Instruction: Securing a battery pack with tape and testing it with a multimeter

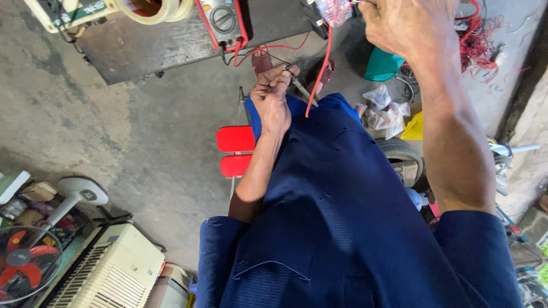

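The head view looks straight down over a dark blue jacket (342, 217) to a grey concrete floor (142, 131).

The left hand (273, 100) is low, in front of the body, above the knees. Its fingers (283, 77) are closed around a thin probe (302, 90). The probe is a slim grey rod; its long axis runs diagonally, from the fingers down and to the right in the picture, and its end is close to a red wire (319, 74). I cannot see which end is the tip.

The right hand (408, 25) is raised near the top edge and partly cut off there. Its fingers are curled shut on something with clear plastic and red windings (334, 11), but the object is cut off by the frame and hard to make out. The red wire hangs from that place, nearly vertical, leaning a little to the left at the bottom.

On the dark counter (171, 45) at the top stands a multimeter (224, 20) with red edge, only its lower part in view, and a roll of tape (154, 8), also cut off. Red and black leads go from the multimeter toward the left hand.

Under the left arm is a red stool (235, 149). At the lower left stand a red-bladed fan (25, 262) and a cream ribbed housing (114, 274). Crumpled plastic bags (385, 111) lie at the right.
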